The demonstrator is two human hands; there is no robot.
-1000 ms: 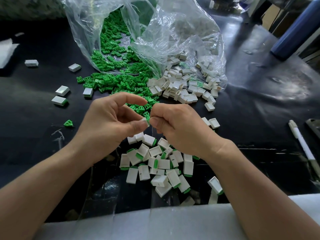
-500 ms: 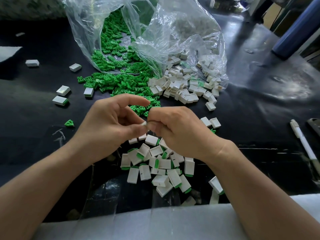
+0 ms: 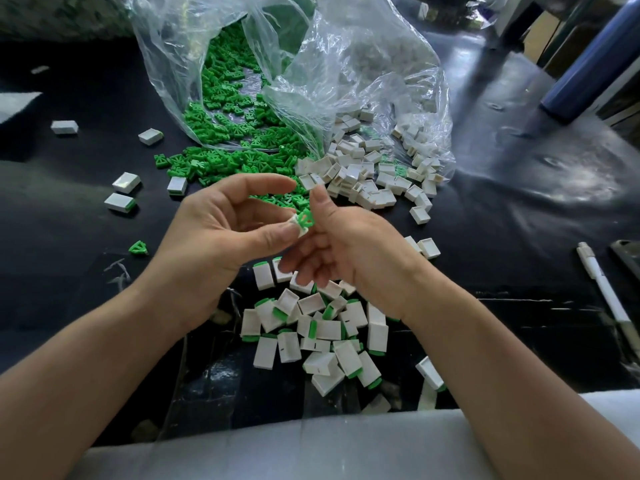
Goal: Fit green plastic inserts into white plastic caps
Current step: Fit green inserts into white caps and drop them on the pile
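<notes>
Step in hand, by my read: seating an insert. Left hand (image 3: 221,237) pinches a white cap (image 3: 302,231) btw thumb and a finger at frame centre, w/ a green insert (image 3: 305,218) sitting in its mouth, green face toward the camera. Can't tell if it's pushed fully home. Right hand (image 3: 356,251) is just beside it, holding nothing, fingers loose, index raised next to the insert; touching or not, unclear. Hands are close together above the desk (image 3: 69,289). Next move prob. calls for a press/check that the insert sits flush, then dropping the piece onto the finished pile (image 3: 311,327) directly below the hands. After that, a new insert from the green heap (image 3: 221,164) spilling out of the clear bag (image 3: 363,64) at upper centre, plus an empty cap from the white heap (image 3: 363,174) to its right. Around: stray caps (image 3: 126,183) and a lone insert (image 3: 138,248) at left, a pen (image 3: 604,292) at right edge. Nothing blocks the reach; only snag is bag film draped over some caps.
</notes>
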